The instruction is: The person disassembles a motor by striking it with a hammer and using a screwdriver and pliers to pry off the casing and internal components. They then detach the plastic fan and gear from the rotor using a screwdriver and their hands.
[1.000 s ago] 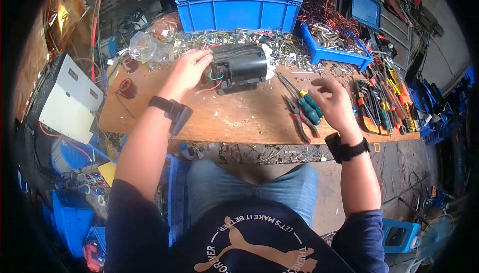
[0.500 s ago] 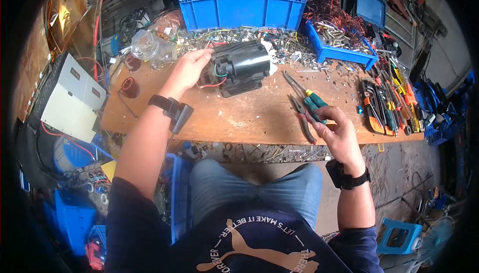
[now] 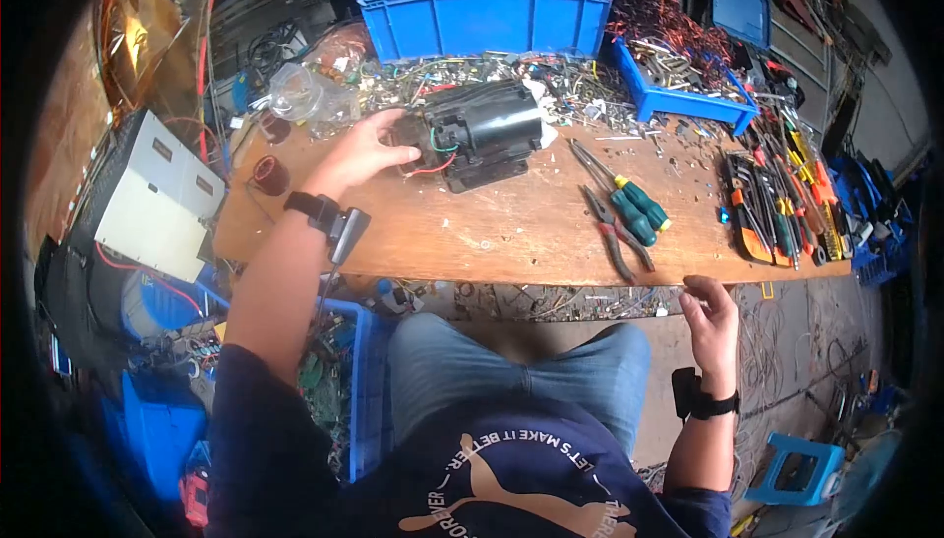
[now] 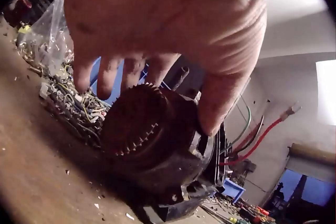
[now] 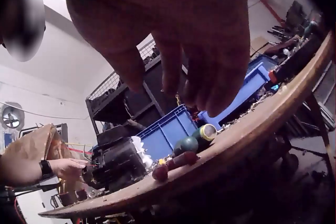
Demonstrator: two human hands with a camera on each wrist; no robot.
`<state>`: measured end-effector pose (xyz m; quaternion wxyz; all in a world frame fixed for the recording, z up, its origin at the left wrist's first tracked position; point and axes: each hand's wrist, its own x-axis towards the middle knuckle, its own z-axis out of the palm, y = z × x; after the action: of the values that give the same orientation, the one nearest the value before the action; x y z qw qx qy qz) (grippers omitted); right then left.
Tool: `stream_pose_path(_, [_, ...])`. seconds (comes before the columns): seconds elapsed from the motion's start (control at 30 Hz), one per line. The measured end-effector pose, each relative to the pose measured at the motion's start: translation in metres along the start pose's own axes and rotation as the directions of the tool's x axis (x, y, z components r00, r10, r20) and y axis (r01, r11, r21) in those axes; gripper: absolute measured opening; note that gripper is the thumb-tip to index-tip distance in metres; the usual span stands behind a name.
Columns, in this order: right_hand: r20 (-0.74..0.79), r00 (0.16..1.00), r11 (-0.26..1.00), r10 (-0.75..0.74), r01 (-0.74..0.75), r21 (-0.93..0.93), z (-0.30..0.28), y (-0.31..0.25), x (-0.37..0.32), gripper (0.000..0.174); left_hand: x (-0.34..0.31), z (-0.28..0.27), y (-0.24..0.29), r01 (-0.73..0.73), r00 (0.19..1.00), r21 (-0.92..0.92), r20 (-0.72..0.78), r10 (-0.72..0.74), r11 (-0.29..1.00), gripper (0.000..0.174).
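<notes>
A black electric motor (image 3: 497, 130) lies on its side on the wooden bench, with green and red wires coming from its near end. My left hand (image 3: 366, 149) grips that end, the thumb on the near side and the fingers reaching over the far side. In the left wrist view, the motor's round toothed end (image 4: 139, 121) faces the palm. My right hand (image 3: 713, 320) hangs loosely curled past the bench's front edge, holding nothing. Nearest to it lie red-handled pliers (image 3: 618, 235) and two green-handled tools (image 3: 639, 211), one with a long shaft.
Small scrap (image 3: 580, 86) is strewn along the bench's back, before a large blue bin (image 3: 487, 22). A shallow blue tray (image 3: 693, 103) of metal pieces stands at back right. Several hand tools (image 3: 787, 209) line the right end. A reddish coil (image 3: 270, 174) sits at left.
My right hand has moved from above the green-handled tools down and right, off the bench's front edge. My left hand stays at the motor's end, its thumb now lower and spread from the fingers.
</notes>
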<state>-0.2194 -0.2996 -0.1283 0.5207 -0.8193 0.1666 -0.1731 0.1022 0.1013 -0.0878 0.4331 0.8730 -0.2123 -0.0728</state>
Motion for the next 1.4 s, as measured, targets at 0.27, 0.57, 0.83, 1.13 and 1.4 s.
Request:
stream_pose_path(0.27, [0.019, 0.998, 0.998, -0.060, 0.060, -0.004, 0.005, 0.006, 0.001, 0.026, -0.010, 0.003, 0.023, 0.043, 0.998, -0.067, -0.050, -0.046, 0.997, 0.075])
stream_pose_path(0.57, [0.042, 0.999, 1.000, -0.024, 0.023, 0.019, 0.016, 0.005, -0.003, 0.029, 0.013, -0.005, -0.009, 0.050, 0.999, -0.056, 0.005, -0.050, 0.997, 0.049])
stream_pose_path(0.83, [0.075, 0.997, 1.000, -0.021, 0.019, 0.021, 0.020, 0.006, 0.000, 0.030, 0.012, 0.004, -0.009, -0.008, 0.999, -0.198, -0.042, 0.000, 0.980, 0.043])
stream_pose_path(1.13, [0.059, 0.997, 0.997, 0.039, -0.035, -0.066, 0.020, 0.002, 0.004, 0.028, 0.014, 0.009, -0.012, 0.094, 0.995, -0.337, -0.003, -0.101, 0.937, 0.043])
stream_pose_path(1.4, [0.078, 0.997, 0.999, -0.007, 0.011, -0.048, 0.026, -0.006, 0.001, 0.027, 0.018, 0.008, -0.015, 0.162, 0.985, -0.327, -0.003, -0.172, 0.931, 0.054])
